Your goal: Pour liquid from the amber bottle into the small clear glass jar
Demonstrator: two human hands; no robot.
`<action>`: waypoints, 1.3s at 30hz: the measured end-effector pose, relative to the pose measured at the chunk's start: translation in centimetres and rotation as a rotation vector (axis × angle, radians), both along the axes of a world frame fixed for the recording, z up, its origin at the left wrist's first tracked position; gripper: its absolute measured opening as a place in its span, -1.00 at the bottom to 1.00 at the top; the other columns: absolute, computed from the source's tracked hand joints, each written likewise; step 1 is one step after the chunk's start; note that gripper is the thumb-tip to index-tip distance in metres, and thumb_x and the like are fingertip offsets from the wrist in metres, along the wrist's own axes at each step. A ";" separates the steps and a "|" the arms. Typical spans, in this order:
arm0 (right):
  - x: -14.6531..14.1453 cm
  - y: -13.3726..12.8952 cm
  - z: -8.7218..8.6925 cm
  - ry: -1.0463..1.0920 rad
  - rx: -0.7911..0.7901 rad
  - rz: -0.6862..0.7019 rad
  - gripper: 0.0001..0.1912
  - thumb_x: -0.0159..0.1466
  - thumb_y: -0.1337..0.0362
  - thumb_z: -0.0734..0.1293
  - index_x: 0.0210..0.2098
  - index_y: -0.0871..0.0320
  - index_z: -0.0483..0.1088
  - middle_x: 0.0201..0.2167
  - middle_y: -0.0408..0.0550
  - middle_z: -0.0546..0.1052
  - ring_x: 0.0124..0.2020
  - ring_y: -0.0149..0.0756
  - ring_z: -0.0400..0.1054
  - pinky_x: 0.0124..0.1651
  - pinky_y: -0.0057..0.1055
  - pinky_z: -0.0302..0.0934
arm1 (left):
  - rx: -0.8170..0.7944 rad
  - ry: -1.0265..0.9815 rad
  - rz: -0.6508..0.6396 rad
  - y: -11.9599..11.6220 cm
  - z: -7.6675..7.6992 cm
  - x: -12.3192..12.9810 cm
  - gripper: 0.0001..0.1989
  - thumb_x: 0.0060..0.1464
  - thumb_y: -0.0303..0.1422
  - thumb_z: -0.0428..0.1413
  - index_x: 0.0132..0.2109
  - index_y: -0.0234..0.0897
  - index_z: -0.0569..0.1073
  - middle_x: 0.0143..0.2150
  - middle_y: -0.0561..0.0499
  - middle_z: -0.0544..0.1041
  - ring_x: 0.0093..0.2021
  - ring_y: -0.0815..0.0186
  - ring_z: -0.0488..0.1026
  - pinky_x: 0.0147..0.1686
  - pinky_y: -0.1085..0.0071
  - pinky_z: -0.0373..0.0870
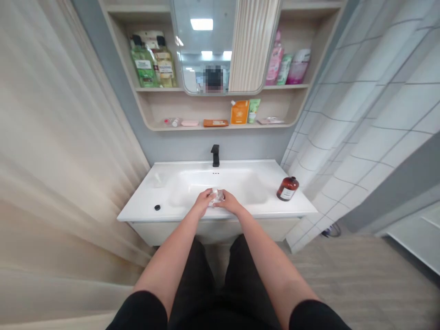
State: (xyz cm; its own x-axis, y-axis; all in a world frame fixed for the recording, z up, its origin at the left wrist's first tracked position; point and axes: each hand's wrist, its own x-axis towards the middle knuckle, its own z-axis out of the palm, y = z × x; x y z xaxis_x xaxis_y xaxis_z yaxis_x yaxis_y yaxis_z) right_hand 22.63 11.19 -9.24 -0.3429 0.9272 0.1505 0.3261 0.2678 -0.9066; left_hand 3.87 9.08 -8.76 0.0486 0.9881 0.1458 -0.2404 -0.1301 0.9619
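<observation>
Over the front part of the white sink basin (178, 183), both hands meet around a small clear container (216, 197) with a white top. My left hand (203, 200) has its fingers closed on the container's left side. From the other side, my right hand (229, 201) grips it with curled fingers. The fingers hide part of it, so its exact kind is unclear. An amber bottle (288, 189) with a white label stands uncapped on the counter at right. A black cap (157, 207) lies on the left of the counter.
Behind the basin rises a black faucet (215, 156). A small clear and white item (157, 179) rests at the counter's back left. Above, a shelf unit (206, 129) carries several bottles and packs around a mirror (206, 46). Curtains (68, 137) hang at left.
</observation>
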 end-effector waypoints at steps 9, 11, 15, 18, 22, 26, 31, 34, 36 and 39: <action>0.0 -0.9 1.2 -0.027 -0.020 -0.006 -0.34 -0.07 -0.07 0.71 -0.13 0.05 0.44 -0.24 -0.19 0.58 -0.22 -0.19 0.41 -0.14 -0.33 0.28 | -0.046 -0.001 0.090 0.2 -0.1 0.3 -0.40 -0.28 -0.15 0.58 -0.07 -0.22 0.63 -0.14 -0.06 0.67 -0.11 0.13 0.58 0.03 0.18 0.46; 0.0 -0.9 1.3 -0.030 -0.016 -0.005 -0.35 -0.06 -0.06 0.70 -0.13 0.05 0.44 -0.24 -0.19 0.58 -0.21 -0.18 0.41 -0.15 -0.34 0.27 | -0.042 0.019 0.064 0.1 -0.1 0.2 -0.44 -0.24 -0.13 0.57 -0.09 -0.24 0.63 -0.13 -0.07 0.67 -0.10 0.12 0.57 0.05 0.16 0.45; 0.0 -1.0 1.4 -0.044 -0.005 -0.011 -0.35 -0.05 -0.07 0.70 -0.14 0.05 0.42 -0.25 -0.19 0.57 -0.24 -0.19 0.39 -0.18 -0.34 0.24 | -0.007 0.011 0.088 0.3 -0.3 0.1 -0.44 -0.25 -0.14 0.57 -0.13 -0.19 0.56 -0.18 0.01 0.60 -0.12 0.16 0.54 0.05 0.18 0.45; 0.0 -1.0 1.3 -0.050 0.000 -0.011 -0.35 -0.05 -0.06 0.70 -0.13 0.06 0.42 -0.24 -0.18 0.57 -0.23 -0.19 0.39 -0.17 -0.35 0.23 | -0.006 0.011 0.083 0.4 -0.5 0.2 -0.42 -0.25 -0.15 0.57 -0.08 -0.20 0.58 -0.12 -0.02 0.62 -0.07 0.14 0.54 0.09 0.17 0.43; 0.0 -0.8 1.1 -0.044 -0.017 -0.002 -0.33 -0.05 -0.07 0.70 -0.11 0.05 0.42 -0.23 -0.18 0.57 -0.22 -0.18 0.41 -0.17 -0.34 0.24 | -0.007 0.006 0.086 0.5 -0.5 0.1 -0.47 -0.24 -0.19 0.56 -0.13 -0.20 0.58 -0.18 0.01 0.61 -0.12 0.17 0.54 0.06 0.19 0.45; 0.1 -0.8 1.0 -0.015 -0.006 0.024 -0.32 -0.04 -0.07 0.70 -0.08 0.05 0.43 -0.20 -0.18 0.59 -0.19 -0.18 0.42 -0.12 -0.33 0.27 | 0.000 0.006 0.051 0.4 -0.5 0.1 -0.46 -0.21 -0.19 0.56 -0.07 -0.22 0.62 -0.09 -0.05 0.65 -0.07 0.14 0.56 0.08 0.18 0.45; 0.1 -0.9 1.1 -0.043 -0.006 0.005 -0.34 -0.04 -0.08 0.70 -0.11 0.05 0.43 -0.26 -0.19 0.57 -0.23 -0.19 0.40 -0.17 -0.34 0.24 | -0.028 -0.006 0.080 0.4 -0.4 0.2 -0.41 -0.28 -0.18 0.58 -0.09 -0.21 0.59 -0.13 -0.03 0.63 -0.11 0.14 0.55 0.03 0.18 0.44; 0.0 -0.8 1.0 -0.024 -0.013 0.008 -0.31 -0.05 -0.07 0.70 -0.07 0.05 0.43 -0.22 -0.18 0.58 -0.22 -0.18 0.41 -0.15 -0.33 0.25 | -0.039 0.001 0.050 0.4 -0.3 0.2 -0.41 -0.26 -0.16 0.57 -0.07 -0.22 0.61 -0.10 -0.07 0.64 -0.09 0.12 0.55 0.06 0.16 0.43; 0.0 -0.9 1.0 -0.024 -0.013 0.006 -0.31 -0.05 -0.07 0.70 -0.07 0.04 0.43 -0.23 -0.19 0.57 -0.22 -0.19 0.41 -0.15 -0.33 0.25 | -0.023 0.002 0.063 0.2 -0.1 0.2 -0.46 -0.25 -0.17 0.57 -0.12 -0.22 0.58 -0.15 -0.04 0.62 -0.11 0.14 0.53 0.04 0.18 0.42; 0.0 -1.0 1.1 -0.027 -0.008 0.002 -0.34 -0.04 -0.07 0.70 -0.09 0.04 0.42 -0.24 -0.19 0.56 -0.22 -0.18 0.41 -0.16 -0.33 0.25 | -0.007 -0.011 0.072 0.1 0.1 0.2 -0.43 -0.27 -0.19 0.57 -0.09 -0.20 0.58 -0.12 -0.03 0.62 -0.08 0.14 0.54 0.07 0.18 0.42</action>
